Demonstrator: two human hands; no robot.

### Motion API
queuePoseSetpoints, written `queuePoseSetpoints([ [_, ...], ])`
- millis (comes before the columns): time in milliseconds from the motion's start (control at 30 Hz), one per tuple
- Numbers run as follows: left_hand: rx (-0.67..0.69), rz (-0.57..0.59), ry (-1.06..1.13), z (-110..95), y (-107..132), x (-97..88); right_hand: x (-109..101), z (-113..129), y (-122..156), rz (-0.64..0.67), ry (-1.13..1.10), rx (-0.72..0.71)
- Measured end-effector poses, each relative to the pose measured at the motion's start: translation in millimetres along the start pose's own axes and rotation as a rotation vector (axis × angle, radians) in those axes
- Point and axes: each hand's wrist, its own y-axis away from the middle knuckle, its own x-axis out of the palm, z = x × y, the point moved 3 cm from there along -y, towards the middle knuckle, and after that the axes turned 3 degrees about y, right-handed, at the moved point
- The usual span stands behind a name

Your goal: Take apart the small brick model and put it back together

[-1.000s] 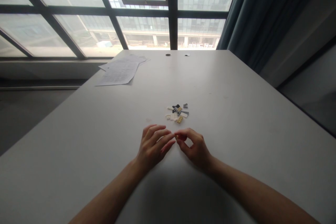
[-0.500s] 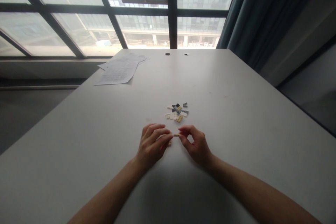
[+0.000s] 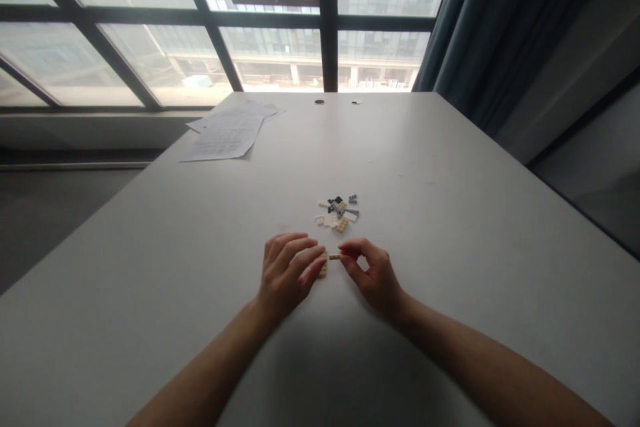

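Observation:
Between the thumb and index finger of my right hand (image 3: 376, 275) is a narrow tan building brick (image 3: 335, 257), held out to the left. My left hand (image 3: 289, 268) is open, with its fingers slightly apart just left of that brick. Partly hidden by the left fingertips, a tan studded plate (image 3: 323, 269) lies at the table. Beyond both hands sits a small pile of building bricks (image 3: 332, 220) in white, grey, black and tan.
The white table (image 3: 450, 213) reaches to the window. Several printed sheets (image 3: 225, 133) lie at the far left. Two round holes, one a dark cable hole (image 3: 319, 102), are near the far edge. A dark curtain (image 3: 465, 40) hangs on the right.
My left fingers have drawn back slightly left from the narrow tan brick, which stays in my right hand. More of the tan plate shows.

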Motion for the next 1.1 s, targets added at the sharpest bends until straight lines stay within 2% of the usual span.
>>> queuePoseSetpoints([
  [233,0.048,0.056,0.018,-2.8,-1.6,1.3,1.0,0.3,0.7,0.001,0.008,-0.004],
  [1100,0.071,0.061,-0.011,-3.6,-3.3,0.7,-2.2,1.2,0.1,-0.050,0.027,-0.005],
])
